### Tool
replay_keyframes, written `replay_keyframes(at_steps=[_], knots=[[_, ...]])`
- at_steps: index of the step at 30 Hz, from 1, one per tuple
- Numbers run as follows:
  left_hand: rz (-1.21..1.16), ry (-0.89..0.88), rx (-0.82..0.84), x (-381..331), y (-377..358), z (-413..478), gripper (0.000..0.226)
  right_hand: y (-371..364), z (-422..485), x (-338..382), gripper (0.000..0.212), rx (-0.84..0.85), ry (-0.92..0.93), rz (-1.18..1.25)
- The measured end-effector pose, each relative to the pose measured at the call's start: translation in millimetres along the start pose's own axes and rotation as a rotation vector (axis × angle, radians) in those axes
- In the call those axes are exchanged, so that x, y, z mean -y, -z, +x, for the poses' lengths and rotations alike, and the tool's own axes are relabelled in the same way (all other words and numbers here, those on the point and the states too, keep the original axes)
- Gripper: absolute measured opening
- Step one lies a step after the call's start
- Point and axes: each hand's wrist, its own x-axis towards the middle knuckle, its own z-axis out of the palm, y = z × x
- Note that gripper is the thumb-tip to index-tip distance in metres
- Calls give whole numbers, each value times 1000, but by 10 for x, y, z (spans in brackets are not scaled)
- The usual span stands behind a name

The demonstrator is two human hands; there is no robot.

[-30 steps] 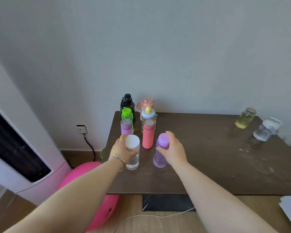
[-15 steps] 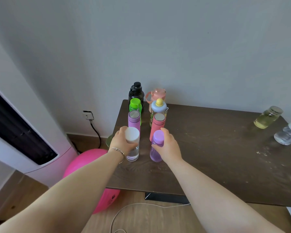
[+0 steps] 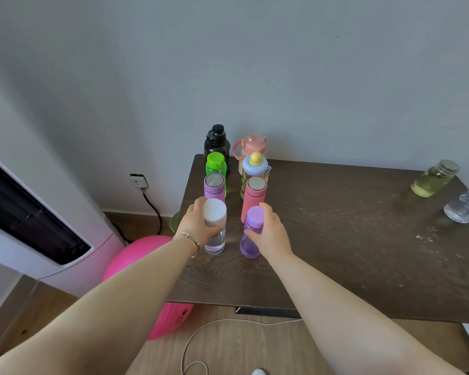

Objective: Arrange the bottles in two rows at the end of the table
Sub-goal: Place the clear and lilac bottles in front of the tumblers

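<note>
Grey wall backs a dark wood bench (image 3: 336,239), and at its left end stand two lines of bottles. Fingers (image 3: 199,203) of the left hand (image 3: 194,226) curl around the clear bottle with the white cap (image 3: 215,226), gripping it just under the cap; a thin bracelet (image 3: 188,239) circles that wrist. Fingers (image 3: 266,209) of the right hand (image 3: 270,234) wrap the purple bottle (image 3: 251,239) the same way. Both bottles stand upright on the bench, nearest the front edge, side by side with a gap between them.

Behind the clear bottle run a lilac flask (image 3: 214,186), a green-capped bottle (image 3: 215,163) and a black bottle (image 3: 217,144) at the back left corner. Behind the purple one — a coral flask (image 3: 253,198), a bottle with a blue and yellow top (image 3: 255,169) and a pink jug (image 3: 251,146).

Well apart, near the back right corner, sit a jar of yellowish liquid (image 3: 433,180) and a clear bottle lying tilted (image 3: 465,205).
</note>
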Motion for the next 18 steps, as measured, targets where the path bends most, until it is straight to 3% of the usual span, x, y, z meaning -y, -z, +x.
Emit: replay_keyframes(at_steps=[6, 13, 18], knots=[[159, -6, 43, 4, -4, 29, 92, 30, 42, 14, 87, 65, 4, -123], [649, -168, 74, -62, 140, -14, 101, 217, 13, 20, 103, 56, 69, -315], [818, -321, 68, -248, 166, -138, 93, 447, -93, -22, 89, -11, 91, -550]])
